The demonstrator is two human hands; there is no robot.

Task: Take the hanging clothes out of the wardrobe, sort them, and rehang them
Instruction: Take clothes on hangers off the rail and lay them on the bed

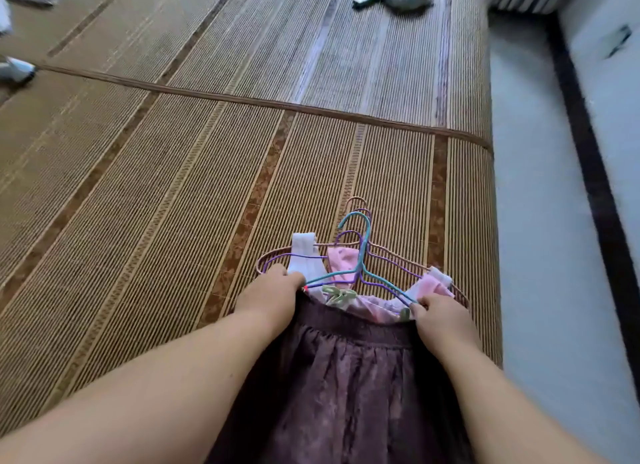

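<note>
On the bamboo mat [173, 186], the purple skirt [346, 377] is laid over the stacked hangers [360, 256] (pink garments [341, 259] beneath). Its waistband is pinched by the left hand [273, 290] and right hand [440, 314]. If it is pulled, the tangled hangers may be dragged along.

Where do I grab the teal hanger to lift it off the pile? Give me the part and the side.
Best grip the teal hanger at its neck, just under the hook, coming from above at the far end. There it lies topmost and bare; its shoulder ends sit tangled with the purple hanger and pink cloth near the waistband of the skirt.
</note>
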